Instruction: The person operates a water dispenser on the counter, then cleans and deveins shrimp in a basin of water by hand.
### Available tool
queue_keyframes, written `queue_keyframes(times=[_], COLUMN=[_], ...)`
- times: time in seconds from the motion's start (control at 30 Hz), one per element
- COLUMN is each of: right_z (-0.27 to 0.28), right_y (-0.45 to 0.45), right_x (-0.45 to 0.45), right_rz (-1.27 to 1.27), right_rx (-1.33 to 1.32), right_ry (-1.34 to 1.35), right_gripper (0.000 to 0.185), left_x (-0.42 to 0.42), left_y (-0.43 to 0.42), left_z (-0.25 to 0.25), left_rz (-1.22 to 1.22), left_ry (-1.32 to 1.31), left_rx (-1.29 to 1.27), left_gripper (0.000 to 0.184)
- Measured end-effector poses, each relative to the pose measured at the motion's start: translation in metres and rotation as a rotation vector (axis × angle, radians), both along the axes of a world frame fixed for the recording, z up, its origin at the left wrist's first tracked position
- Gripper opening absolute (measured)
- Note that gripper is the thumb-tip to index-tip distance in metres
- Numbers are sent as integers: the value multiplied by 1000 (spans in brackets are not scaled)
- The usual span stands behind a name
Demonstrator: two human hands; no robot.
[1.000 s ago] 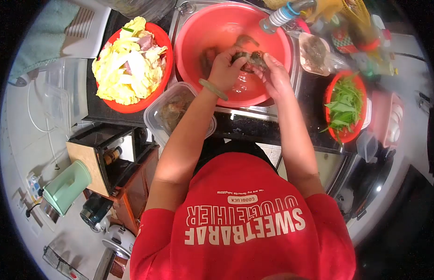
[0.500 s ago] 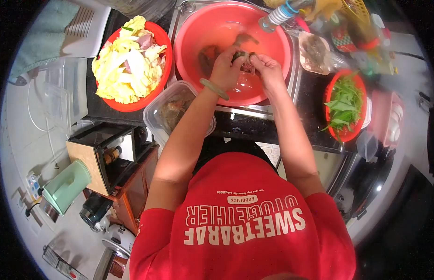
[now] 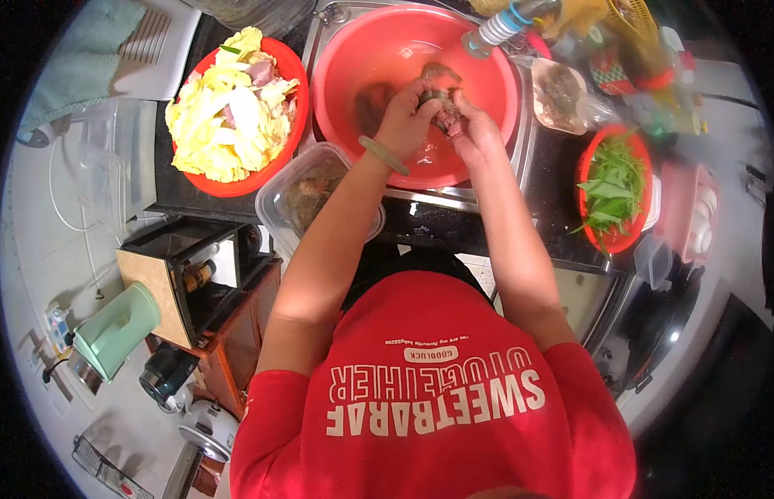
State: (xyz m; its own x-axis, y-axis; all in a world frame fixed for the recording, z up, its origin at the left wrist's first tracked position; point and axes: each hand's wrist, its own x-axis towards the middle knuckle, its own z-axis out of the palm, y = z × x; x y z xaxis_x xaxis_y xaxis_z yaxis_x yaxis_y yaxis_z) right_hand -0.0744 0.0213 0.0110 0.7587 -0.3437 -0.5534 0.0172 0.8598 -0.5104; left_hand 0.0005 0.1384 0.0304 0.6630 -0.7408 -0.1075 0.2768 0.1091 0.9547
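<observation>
Over a pink basin (image 3: 337, 79) of water, my left hand (image 3: 406, 123) grips a dark, shrimp-like piece (image 3: 441, 112) between thumb and fingers; a pale bangle circles that wrist. My right hand (image 3: 478, 133) pinches the same piece from the other side. More dark pieces (image 3: 373, 104) lie in the water left of my hands, and another sits just above them. By my left forearm, a clear plastic container (image 3: 308, 195) holds similar brownish pieces, partly covered by the arm.
Left of the basin is a red bowl of leafy cabbage (image 3: 233, 116). A faucet (image 3: 495, 32) hangs over the basin's upper right. To the right are a bagged tray (image 3: 559, 93), a red basket of green leaves (image 3: 613, 187) and a pink container (image 3: 695, 216). A kettle (image 3: 117, 333) stands lower left.
Compared with the earlier frames, my right hand has come slightly left and lower, closer to my left hand. The held piece has turned and tilts downward between my fingers.
</observation>
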Motion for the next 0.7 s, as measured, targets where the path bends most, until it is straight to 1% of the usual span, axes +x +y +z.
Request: queue_keyframes(times=[0.07,0.13,0.2,0.3,0.33,0.37,0.4,0.43,0.47,0.5,0.53,0.57,0.6,0.67,0.7], right_z=[-3,-3,-2,5,8,16,25,35,39,34,24,27,31,41,38], right_y=[-4,-7,-9,-9,-10,-10,-11,-11,-13,-16,-20,-18,-16,-11,-10], right_x=[2,3,3,3,0,-1,-1,-2,-3,-4,-4,-3,-3,-4,-4], right_rz=[-5,6,17,69,118,168,169,245,319,317,377,438,437,500,500], right_rx=[27,36,46,-15,-160,-304,-302,-494,-686,-689,-855,-1019,-1018,-1250,-1249], right_ry=[-56,-57,-57,-98,-83,-69,-68,-23,22,24,45,66,67,269,270], right_gripper=[21,21,21,18,17,16,16,16,15,15,15,16,16,16,16], left_x=[0,1,0,1,1,3,5,6,5,5,6,6,6,5,4], left_y=[-1,-2,-2,1,2,1,0,-1,-1,-1,-1,-1,-1,-1,0], left_z=[-2,-7,-5,8,12,4,-8,-20,-15,-10,-5,-8,-10,-13,-14], left_rz=[-3,23,31,52,65,67,72,76,75,82,90,88,82,76,91], left_ry=[13,-17,-14,-1,11,12,-103,-216,-214,-161,-109,-107,-135,-164,-218], left_rx=[-16,-3,18,83,126,127,142,155,154,152,150,150,181,215,223], left_gripper=[17,17,17,17,17,17,17,16,16,16,15,15,15,15,14])
